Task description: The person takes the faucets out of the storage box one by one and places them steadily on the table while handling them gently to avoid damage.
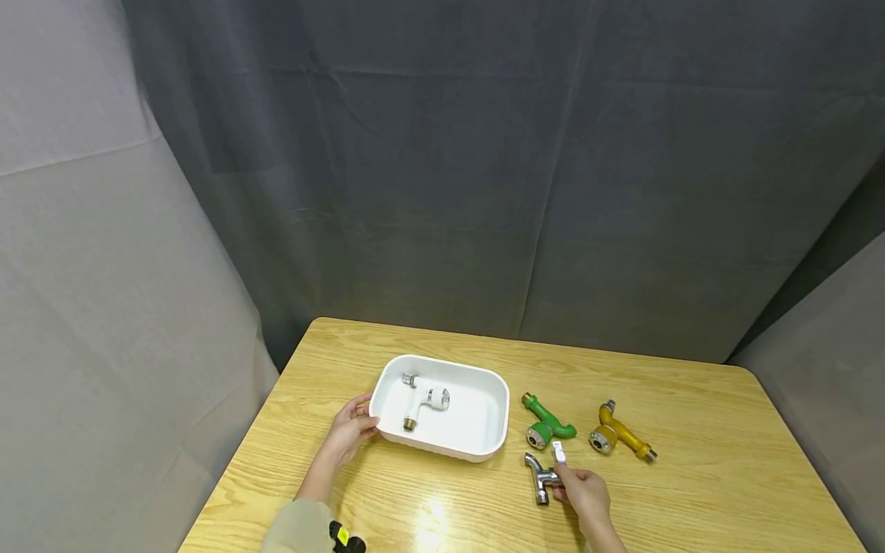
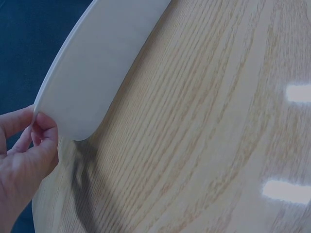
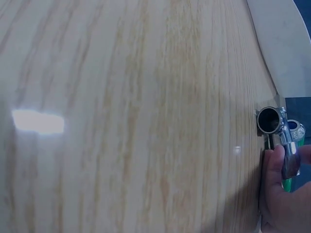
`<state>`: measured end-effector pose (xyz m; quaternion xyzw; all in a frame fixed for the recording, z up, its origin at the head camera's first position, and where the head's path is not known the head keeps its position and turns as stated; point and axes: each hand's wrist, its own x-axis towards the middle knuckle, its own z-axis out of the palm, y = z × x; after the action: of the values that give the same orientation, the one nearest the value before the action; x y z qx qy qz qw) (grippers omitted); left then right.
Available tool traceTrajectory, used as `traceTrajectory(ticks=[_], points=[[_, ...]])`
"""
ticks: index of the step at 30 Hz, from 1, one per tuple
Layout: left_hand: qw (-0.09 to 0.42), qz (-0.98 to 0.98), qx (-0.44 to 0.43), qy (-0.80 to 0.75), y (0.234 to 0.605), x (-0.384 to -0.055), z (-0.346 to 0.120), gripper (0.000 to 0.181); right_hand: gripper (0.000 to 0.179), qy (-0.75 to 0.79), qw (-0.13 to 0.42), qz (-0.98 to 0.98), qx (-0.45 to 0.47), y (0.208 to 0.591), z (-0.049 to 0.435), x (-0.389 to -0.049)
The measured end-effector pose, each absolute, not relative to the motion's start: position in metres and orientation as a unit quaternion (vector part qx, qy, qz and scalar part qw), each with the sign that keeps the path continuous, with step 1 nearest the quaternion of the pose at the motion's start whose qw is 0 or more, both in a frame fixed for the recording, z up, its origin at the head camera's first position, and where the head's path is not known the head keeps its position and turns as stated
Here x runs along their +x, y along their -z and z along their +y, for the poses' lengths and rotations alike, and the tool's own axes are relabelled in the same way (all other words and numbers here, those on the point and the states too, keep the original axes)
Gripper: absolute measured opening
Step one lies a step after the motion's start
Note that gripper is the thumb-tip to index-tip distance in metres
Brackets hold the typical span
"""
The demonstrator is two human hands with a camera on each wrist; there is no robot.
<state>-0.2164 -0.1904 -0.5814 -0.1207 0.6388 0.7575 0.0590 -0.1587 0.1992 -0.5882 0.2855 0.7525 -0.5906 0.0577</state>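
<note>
At its left end, my left hand [image 1: 348, 434] pinches the rim of a white plastic basin [image 1: 480, 415]. The left wrist view shows the thumb and fingers [image 2: 46, 133] on both sides of that rim. Inside the basin lies a white tap [image 1: 438, 399] with metal ends. Right of the basin, my right hand [image 1: 586, 498] holds a chrome tap [image 1: 541, 481] between thumb and fingers, near its lever. The tap's round open end [image 3: 268, 120] shows in the right wrist view. A green tap [image 1: 551, 421] lies just beyond this hand.
A yellow tap [image 1: 624, 436] lies right of the green one. Everything stands on a light wooden table [image 1: 726, 461] with rounded far corners. Dark grey cloth [image 1: 442, 192] hangs behind it, with paler cloth [image 1: 104, 307] at the left.
</note>
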Motion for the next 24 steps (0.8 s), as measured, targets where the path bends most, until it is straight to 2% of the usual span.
traceTrajectory(ticks=[24], points=[[0.057, 0.639, -0.108, -0.759, 0.5843, -0.2165, -0.1912, 0.057, 0.037, 0.56, 0.046, 0.785, 0.261, 0.5926, 0.1994, -0.1606]])
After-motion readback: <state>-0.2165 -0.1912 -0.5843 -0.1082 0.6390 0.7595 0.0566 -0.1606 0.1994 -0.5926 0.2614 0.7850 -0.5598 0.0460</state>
